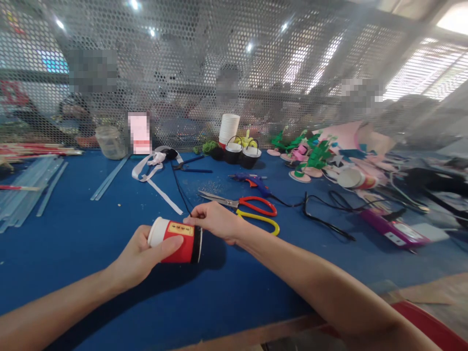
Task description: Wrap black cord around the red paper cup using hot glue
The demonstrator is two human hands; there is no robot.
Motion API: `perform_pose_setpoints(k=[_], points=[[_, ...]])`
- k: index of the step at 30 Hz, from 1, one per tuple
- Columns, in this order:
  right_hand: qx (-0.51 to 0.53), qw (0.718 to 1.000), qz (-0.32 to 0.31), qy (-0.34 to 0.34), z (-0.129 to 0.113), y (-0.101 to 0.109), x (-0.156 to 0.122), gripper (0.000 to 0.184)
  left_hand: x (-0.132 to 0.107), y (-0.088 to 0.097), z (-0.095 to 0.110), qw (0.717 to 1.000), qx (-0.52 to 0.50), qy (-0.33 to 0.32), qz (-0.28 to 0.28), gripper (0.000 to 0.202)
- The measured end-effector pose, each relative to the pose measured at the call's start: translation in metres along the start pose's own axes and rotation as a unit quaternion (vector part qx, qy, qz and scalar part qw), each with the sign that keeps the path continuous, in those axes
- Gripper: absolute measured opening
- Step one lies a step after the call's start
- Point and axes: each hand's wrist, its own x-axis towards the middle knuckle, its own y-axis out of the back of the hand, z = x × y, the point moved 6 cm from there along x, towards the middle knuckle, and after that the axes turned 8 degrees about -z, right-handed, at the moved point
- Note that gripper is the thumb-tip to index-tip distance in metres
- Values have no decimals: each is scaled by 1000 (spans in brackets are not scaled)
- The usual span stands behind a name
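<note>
A paper cup, white with a red band and a yellow label, lies sideways in my left hand, the thumb across its red side. Black cord or yarn circles the cup's right end. My right hand is pinched at that end on a thin black cord, which runs up to a small black ball. Just beyond my right hand rest scissors with one red and one yellow handle, blades partly apart.
A blue glue gun and its cable lie to the right, with a purple power strip farther on. Pliers, white ribbon, stacked cups and small black buckets stand behind. Several glue sticks lie left.
</note>
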Motion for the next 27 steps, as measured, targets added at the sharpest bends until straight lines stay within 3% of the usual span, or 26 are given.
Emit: perform_pose_setpoints(k=[5, 8, 11, 13, 15, 17, 19, 22, 25, 27], points=[[-36, 993, 87, 74, -14, 18, -2, 26, -2, -2, 16, 988, 131, -79, 4, 15], [-29, 989, 128, 70, -21, 33, -8, 36, -2, -1, 25, 972, 192, -135, 22, 13], [32, 997, 49, 41, -25, 30, -13, 43, -1, 0, 31, 951, 245, -187, 25, 12], [65, 997, -21, 38, -27, 20, -16, 40, -2, -1, 34, 935, 280, -216, 14, 15], [98, 993, -48, 40, -26, 11, -18, 33, -2, -3, 35, 921, 309, -236, -4, 19], [127, 990, -36, 42, -20, 7, -19, 27, -1, -4, 35, 923, 316, -217, -14, 21], [136, 989, -7, 57, -15, 6, -20, 24, 2, -1, 30, 950, 274, -148, -17, 23], [82, 992, 38, 93, -15, 6, -24, 23, 7, 5, 18, 995, 99, -25, -12, 27], [-13, 991, 62, 122, -22, 1, -31, 19, 11, 6, 8, 993, -104, 47, -18, 29], [-64, 987, 68, 134, -27, -3, -35, 18, 12, 5, 4, 984, -159, 69, -28, 27]])
